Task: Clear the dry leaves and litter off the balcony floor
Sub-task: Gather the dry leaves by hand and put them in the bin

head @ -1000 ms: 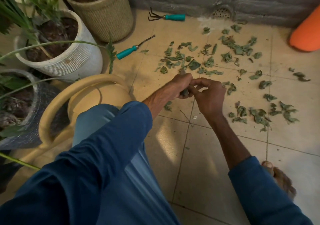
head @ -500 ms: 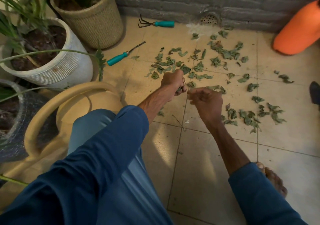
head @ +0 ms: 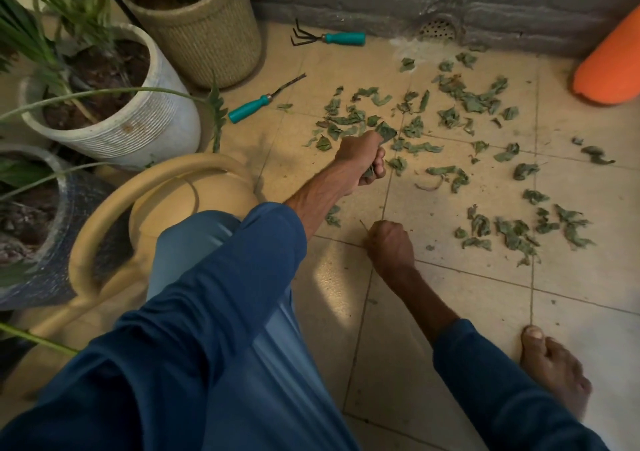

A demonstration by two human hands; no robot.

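Several dry green leaves [head: 464, 100] lie scattered over the beige floor tiles [head: 433, 312], from the grey wall down to mid-floor. My left hand [head: 362, 157] is stretched out over the near edge of the litter and grips a bunch of collected leaves [head: 385, 131] that sticks out above and below the fist. My right hand [head: 389, 242] is down at the floor, closer to me, its fingers curled and pinching a thin twig [head: 363, 225]. A lone leaf [head: 333, 215] lies between the two hands.
Three plant pots [head: 138, 128] and a tan watering can [head: 156, 194] crowd the left side. A teal-handled hand rake [head: 329, 37] and a teal-handled weeder [head: 263, 100] lie on the floor. An orange object [head: 613, 66] sits at right. My bare foot [head: 554, 371] is at lower right.
The hands have parted. My right hand dropped toward me to the floor and took a twig. My left hand, still holding leaves, stayed out by the litter.
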